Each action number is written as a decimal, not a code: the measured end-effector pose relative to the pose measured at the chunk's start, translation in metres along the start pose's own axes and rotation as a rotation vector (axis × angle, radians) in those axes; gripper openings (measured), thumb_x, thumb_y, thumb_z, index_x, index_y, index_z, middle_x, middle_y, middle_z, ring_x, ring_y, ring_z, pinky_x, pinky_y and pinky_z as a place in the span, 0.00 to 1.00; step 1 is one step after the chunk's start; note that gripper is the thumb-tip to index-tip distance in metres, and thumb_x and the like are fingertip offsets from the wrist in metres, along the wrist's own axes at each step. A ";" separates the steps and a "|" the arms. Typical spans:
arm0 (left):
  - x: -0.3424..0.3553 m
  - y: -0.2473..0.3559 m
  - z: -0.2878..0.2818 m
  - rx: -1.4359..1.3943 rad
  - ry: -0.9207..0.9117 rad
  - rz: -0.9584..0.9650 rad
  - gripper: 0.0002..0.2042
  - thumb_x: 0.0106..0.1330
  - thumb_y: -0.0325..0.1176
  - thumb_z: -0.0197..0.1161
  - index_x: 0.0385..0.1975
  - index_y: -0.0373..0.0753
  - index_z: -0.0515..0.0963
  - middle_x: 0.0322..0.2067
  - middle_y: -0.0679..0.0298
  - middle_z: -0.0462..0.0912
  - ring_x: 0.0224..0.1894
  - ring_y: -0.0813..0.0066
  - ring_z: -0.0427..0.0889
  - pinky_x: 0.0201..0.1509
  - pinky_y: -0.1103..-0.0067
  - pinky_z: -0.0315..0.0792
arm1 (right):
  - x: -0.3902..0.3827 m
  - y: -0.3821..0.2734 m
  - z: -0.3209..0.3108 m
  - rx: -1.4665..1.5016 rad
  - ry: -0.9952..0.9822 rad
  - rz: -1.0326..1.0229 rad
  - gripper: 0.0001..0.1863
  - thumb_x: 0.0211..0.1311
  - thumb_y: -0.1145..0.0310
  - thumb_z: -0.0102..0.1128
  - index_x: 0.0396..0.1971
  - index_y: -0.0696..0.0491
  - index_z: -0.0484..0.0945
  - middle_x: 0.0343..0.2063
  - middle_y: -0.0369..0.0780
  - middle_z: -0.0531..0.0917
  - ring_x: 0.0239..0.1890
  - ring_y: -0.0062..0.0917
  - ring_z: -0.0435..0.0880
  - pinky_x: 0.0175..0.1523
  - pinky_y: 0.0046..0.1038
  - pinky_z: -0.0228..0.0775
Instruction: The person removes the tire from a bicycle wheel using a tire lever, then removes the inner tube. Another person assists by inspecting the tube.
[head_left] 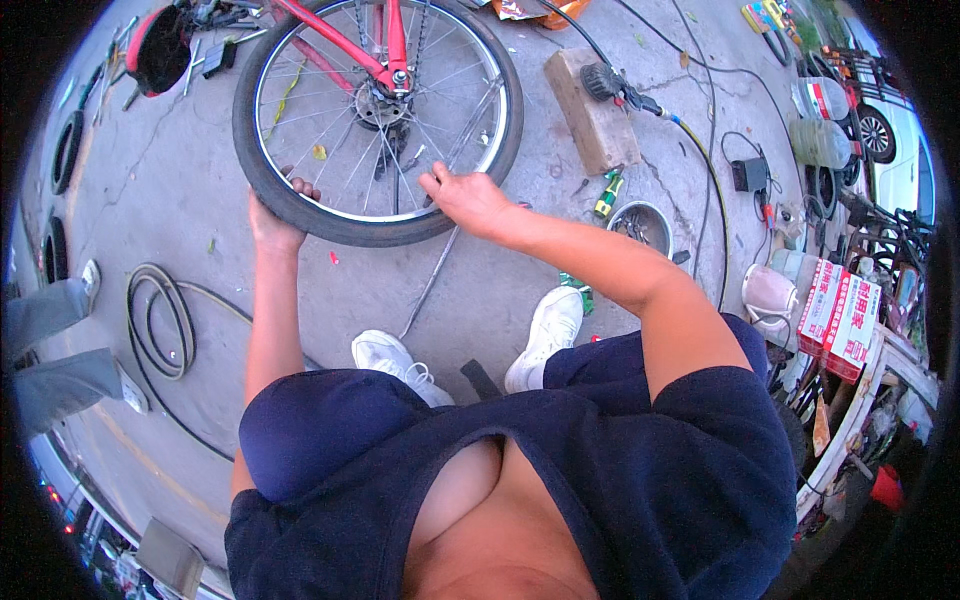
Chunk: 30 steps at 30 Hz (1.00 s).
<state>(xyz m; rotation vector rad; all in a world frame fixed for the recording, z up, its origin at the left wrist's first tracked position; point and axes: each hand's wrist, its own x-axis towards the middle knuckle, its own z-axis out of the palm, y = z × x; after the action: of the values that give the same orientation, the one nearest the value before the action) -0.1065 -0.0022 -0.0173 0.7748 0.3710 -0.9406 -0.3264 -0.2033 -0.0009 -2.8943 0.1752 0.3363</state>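
Note:
A bicycle wheel with a black tire and silver spoked rim hangs from a red frame at the top centre. My left hand grips the tire at its lower left, fingertips curled onto the inner side. My right hand is closed at the rim's lower right, index finger and thumb bent among the spokes; what lies between those fingers is too small to make out. A long thin metal rod slants down from below my right hand toward my left shoe.
Another person's legs stand at left beside a coiled hose. To the right lie a wooden block, a green-handled screwdriver, a metal bowl of small parts, hoses, plastic jugs and cluttered boxes. Loose tires line the far left.

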 end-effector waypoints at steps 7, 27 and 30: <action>0.006 0.007 -0.011 -0.001 -0.047 -0.003 0.24 0.64 0.51 0.38 0.38 0.34 0.70 0.21 0.57 0.72 0.28 0.63 0.70 0.39 0.66 0.66 | -0.001 0.010 -0.017 0.221 0.238 0.030 0.13 0.51 0.73 0.50 0.39 0.52 0.68 0.38 0.44 0.73 0.36 0.38 0.81 0.34 0.40 0.75; 0.004 0.000 -0.012 -0.084 -0.100 0.004 0.26 0.65 0.53 0.38 0.40 0.33 0.69 0.24 0.56 0.72 0.28 0.63 0.69 0.38 0.66 0.66 | -0.072 -0.023 0.010 1.007 -0.429 -0.155 0.16 0.61 0.63 0.51 0.45 0.57 0.69 0.40 0.53 0.75 0.42 0.46 0.75 0.47 0.40 0.67; -0.001 -0.012 -0.001 -0.127 -0.145 0.024 0.22 0.63 0.52 0.47 0.38 0.35 0.70 0.24 0.62 0.71 0.25 0.68 0.68 0.38 0.69 0.66 | -0.100 -0.030 0.067 0.610 -0.536 -0.373 0.16 0.59 0.62 0.53 0.41 0.57 0.70 0.39 0.52 0.75 0.41 0.46 0.76 0.45 0.42 0.68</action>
<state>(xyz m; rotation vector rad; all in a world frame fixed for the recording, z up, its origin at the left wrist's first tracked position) -0.1168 -0.0051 -0.0232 0.5903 0.2910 -0.9351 -0.4329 -0.1500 -0.0344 -2.0908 -0.2975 0.8024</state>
